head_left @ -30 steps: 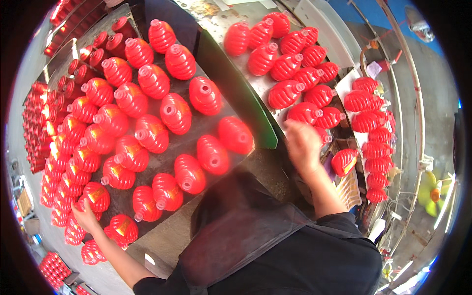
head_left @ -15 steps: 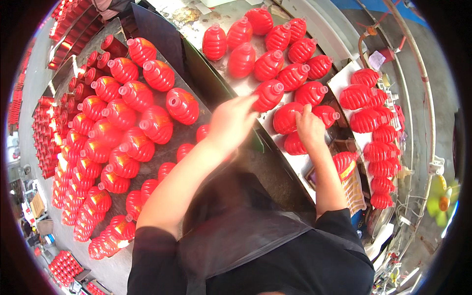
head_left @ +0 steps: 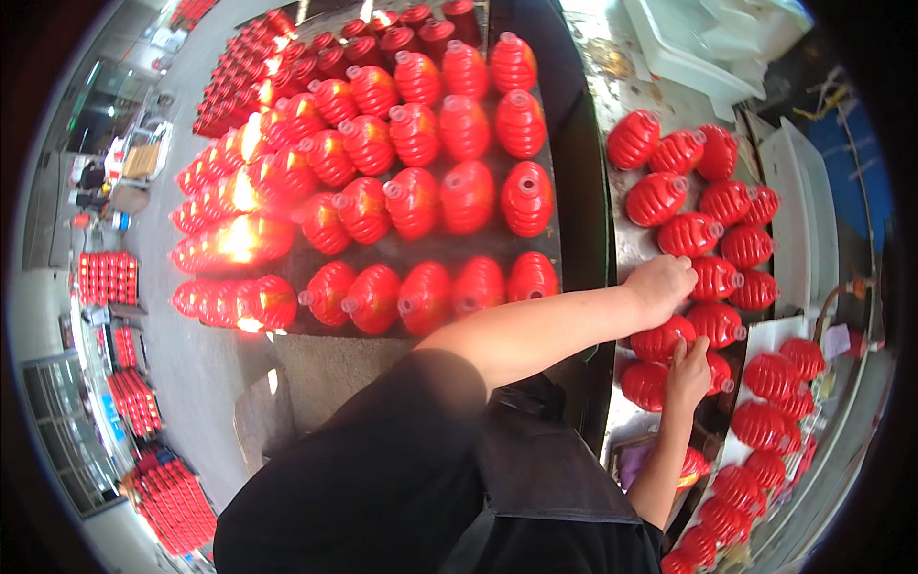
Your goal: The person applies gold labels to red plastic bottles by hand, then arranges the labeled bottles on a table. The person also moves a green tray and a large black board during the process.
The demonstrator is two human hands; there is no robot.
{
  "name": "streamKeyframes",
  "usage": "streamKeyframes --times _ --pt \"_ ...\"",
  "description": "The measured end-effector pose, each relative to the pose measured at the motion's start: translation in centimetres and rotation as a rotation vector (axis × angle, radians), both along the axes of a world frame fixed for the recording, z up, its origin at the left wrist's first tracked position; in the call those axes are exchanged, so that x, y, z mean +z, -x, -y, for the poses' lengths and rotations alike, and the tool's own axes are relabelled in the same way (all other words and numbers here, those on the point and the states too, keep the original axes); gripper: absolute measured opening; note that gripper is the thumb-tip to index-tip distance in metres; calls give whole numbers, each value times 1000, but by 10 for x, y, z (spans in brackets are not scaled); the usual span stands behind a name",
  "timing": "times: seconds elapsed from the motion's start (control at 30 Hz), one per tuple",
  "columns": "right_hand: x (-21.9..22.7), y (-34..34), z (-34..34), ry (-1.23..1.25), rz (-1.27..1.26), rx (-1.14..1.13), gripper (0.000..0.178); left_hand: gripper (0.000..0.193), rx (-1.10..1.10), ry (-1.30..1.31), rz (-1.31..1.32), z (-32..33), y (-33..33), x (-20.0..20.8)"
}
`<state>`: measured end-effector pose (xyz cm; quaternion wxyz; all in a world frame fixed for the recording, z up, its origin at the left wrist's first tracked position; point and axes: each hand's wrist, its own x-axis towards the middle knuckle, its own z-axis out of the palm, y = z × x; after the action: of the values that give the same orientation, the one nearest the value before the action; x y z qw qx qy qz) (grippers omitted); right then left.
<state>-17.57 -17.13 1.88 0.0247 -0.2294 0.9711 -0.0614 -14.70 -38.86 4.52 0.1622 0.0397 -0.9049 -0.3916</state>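
Note:
My left hand [head_left: 662,290] reaches across to the right, among upright-necked, ribbed red plastic bottles lying in rows. Its fingers are curled in against a red bottle [head_left: 715,278]; what lies under the palm is hidden. Just nearer to me, my right hand [head_left: 688,375] has its fingers drawn together at the neck end of another red bottle [head_left: 657,342], and whether they pinch anything small does not show. One more red bottle [head_left: 643,386] lies left of the right hand, and a further one [head_left: 718,374] lies partly behind it.
On the left, a dark table [head_left: 421,251] carries many similar bottles in rows, with taller dark red containers [head_left: 397,41] behind. White bins [head_left: 698,46] stand at the far right. More bottles [head_left: 760,424] line a white ledge on the right. A dark gap [head_left: 585,172] separates both work surfaces.
The view has turned, so the bottles and both hands appear farther right and the left table shows more fully. The left hand, blurred before, is now sharper; both hands stay at the same bottle group.

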Motion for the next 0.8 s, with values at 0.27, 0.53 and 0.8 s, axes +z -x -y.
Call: streamKeyframes --times 0.27,0.53,0.8 --pt "54 7 10 138 -65 154 23 23 127 -268 -440 79 -131 149" --pt "194 -54 147 577 -58 606 12 35 513 -36 -356 141 -384 240" --pt "224 -228 353 745 483 960 19 30 1116 96 -27 134 -566 189"
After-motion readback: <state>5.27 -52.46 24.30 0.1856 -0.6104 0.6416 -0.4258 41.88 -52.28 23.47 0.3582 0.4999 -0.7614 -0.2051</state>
